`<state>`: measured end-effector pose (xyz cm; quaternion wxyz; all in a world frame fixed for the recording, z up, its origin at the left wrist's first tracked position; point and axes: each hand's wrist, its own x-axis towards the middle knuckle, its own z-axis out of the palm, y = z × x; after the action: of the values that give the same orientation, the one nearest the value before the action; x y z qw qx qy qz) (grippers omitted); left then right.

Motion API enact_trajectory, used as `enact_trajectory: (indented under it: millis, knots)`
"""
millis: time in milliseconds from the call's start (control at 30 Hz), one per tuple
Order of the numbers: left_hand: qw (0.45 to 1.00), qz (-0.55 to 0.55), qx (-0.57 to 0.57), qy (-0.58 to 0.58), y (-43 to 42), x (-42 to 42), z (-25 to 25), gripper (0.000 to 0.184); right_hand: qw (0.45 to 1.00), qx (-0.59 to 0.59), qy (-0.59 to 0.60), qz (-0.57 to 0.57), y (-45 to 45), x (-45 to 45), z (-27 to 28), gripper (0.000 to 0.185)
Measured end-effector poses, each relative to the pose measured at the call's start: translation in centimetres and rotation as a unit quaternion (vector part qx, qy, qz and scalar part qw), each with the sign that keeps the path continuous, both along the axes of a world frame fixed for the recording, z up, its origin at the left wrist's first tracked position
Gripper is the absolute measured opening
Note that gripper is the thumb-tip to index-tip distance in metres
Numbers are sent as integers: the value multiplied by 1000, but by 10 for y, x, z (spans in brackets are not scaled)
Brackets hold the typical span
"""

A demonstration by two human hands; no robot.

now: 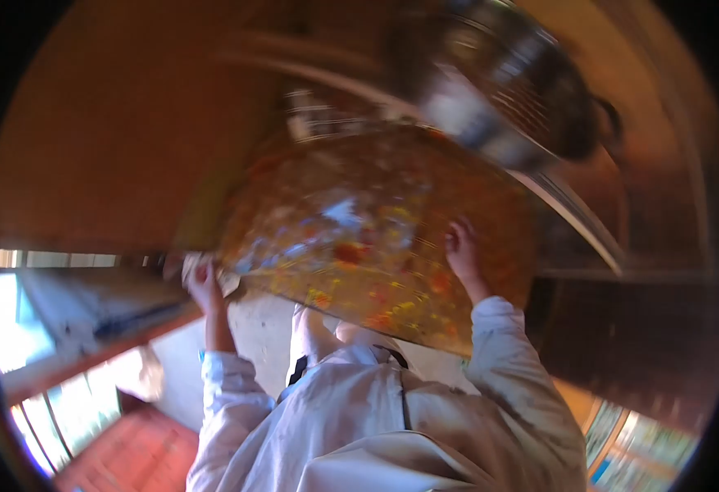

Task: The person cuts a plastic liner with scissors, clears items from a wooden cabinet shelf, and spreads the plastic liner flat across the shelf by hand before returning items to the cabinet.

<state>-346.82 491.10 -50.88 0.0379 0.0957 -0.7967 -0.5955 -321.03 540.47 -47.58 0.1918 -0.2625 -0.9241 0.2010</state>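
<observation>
My left hand is closed around a crumpled whitish cloth at the left corner of a table with a shiny flowered cover. Motion blur softens the cloth's outline. Over the right part of this cover is my right hand, with its fingers loosely bent and somewhat apart and nothing visible in them. I cannot tell whether it touches the cover.
Beyond the table, a large shiny metal pot with a side handle stands at the upper right. A blurred pale object lies near the table's far edge. A red surface is at the lower left, and a dark brown surface is on the right.
</observation>
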Motion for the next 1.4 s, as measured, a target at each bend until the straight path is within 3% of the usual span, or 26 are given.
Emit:
enact_trajectory:
  millis: [33,67,133,233,333,367,400,500,600,800,867,967,1067,1200,1233,1333,1400]
  knots:
    - [999,-20,-47,12,-4,2,-3,18,1000,16,-15,-14,-5,25,10,23]
    - [999,-29,3,-20,-5,6,-4,19,998,-5,-20,-56,-14,53,20,22]
    - [995,-83,-36,-34,-16,10,-11,19,991,-47,-15,-126,-27,108,42,22]
    - [992,-82,-93,-10,-25,9,-5,21,940,-52,-16,-336,-35,189,66,26]
    - [990,-115,-84,-17,-20,1,8,23,894,-74,-21,-441,-35,221,110,28]
    - [992,-116,-50,-16,-16,-8,-7,23,898,14,-56,-437,-17,247,46,29]
    - [991,-113,-58,-31,-21,-15,-14,22,894,104,-85,-427,-7,264,19,29]
    - [990,-110,-61,-57,-36,-28,-35,19,884,-82,-76,-454,2,240,45,27]
    - [992,-78,-76,-59,-34,-29,-37,16,850,-141,-94,-499,19,229,45,22]
    - [993,-95,-69,10,-8,-5,-4,9,886,-48,-85,-453,6,216,92,17]
    - [972,-116,-200,40,5,6,19,8,905,17,-65,-419,10,230,79,16]
    - [979,-107,-169,46,4,2,10,12,919,80,-42,-383,11,237,76,15]
    - [981,-110,-154,32,-9,-8,-11,17,919,93,-15,-382,3,234,86,13]
    - [983,-72,-163,44,6,0,9,24,909,82,-89,-398,2,237,66,11]
    - [987,-85,-123,54,5,-3,7,23,905,73,-118,-403,4,239,61,11]
    - [975,-91,-201,24,1,-8,9,17,898,57,-171,-402,7,239,61,14]
    - [977,-93,-190,-7,-7,-14,-4,14,896,60,-173,-405,6,238,59,16]
